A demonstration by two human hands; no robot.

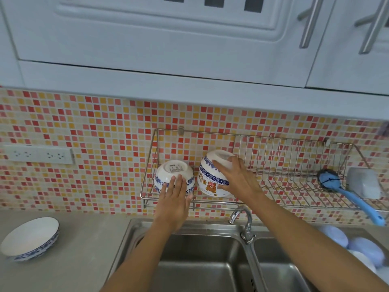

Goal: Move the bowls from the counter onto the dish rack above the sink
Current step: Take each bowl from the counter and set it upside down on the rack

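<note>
maker's mark on upturned bowl [174, 173] base, unreadable

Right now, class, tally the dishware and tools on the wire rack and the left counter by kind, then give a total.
Upturned bowls on rack: 2
Bowl on counter: 1
Blue dish brush: 1
White cup on rack: 1
Total: 5

- My left hand [174, 199] is raised ahead of me, palm forward, fingers straight and close together, pointing up, thumb out to the right.
- My left forearm runs bare from the bottom edge up to that wrist, leaning slightly right.
- My right hand [233, 178] is higher and further right, fingers spread and curled in a wide grasp, thumb low.
- My right forearm comes in bare from the lower right corner, slanting up and left.
- Both wrists are nearly straight.
</note>
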